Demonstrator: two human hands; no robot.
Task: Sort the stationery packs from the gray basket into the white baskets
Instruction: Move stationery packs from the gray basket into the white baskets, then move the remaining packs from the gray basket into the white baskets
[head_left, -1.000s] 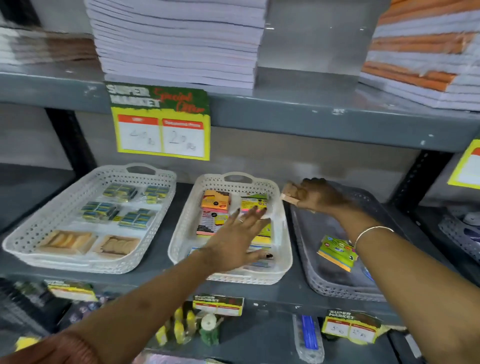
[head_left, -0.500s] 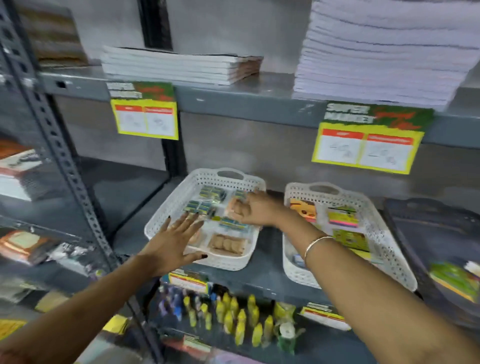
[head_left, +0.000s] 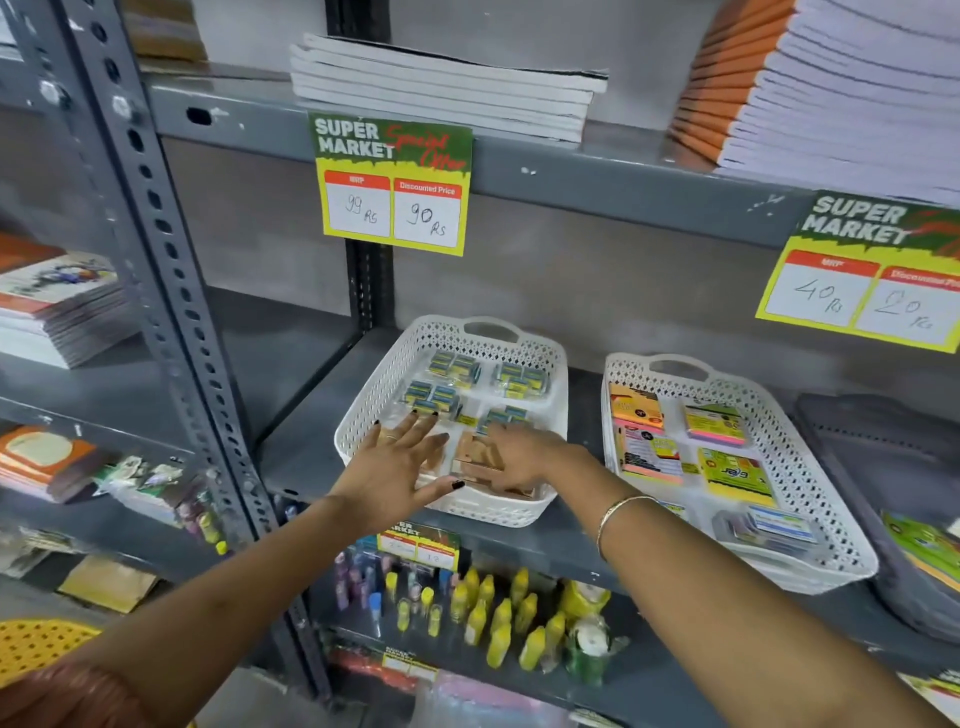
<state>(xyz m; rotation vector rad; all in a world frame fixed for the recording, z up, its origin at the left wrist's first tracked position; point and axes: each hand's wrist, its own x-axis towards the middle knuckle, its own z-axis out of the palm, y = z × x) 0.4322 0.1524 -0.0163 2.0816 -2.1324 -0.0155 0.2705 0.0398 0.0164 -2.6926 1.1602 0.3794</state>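
Two white baskets stand side by side on the grey shelf. The left white basket (head_left: 363, 410) holds blue-green packs at the back and tan packs at the front. My right hand (head_left: 524, 457) reaches into its front right part and grips a tan pack (head_left: 475, 452) that rests low on the other tan packs. My left hand (head_left: 400, 467) hovers flat with spread fingers over the basket's front left, holding nothing. The right white basket (head_left: 810, 467) carries orange, pink and yellow-green sticky-note packs. The gray basket (head_left: 883, 467) sits at the far right with a green pack (head_left: 919, 540) inside.
The shelf above carries stacks of notebooks (head_left: 441, 88) and hanging price tags (head_left: 395, 187). A perforated steel upright (head_left: 171, 291) stands at the left. The shelf below holds yellow glue bottles (head_left: 498, 618). More books lie on the left-hand shelves (head_left: 57, 306).
My right hand carried the tan pack from the gray basket leftward and lowered it into the left white basket. My left hand left the right white basket for the left one. My view swung left.
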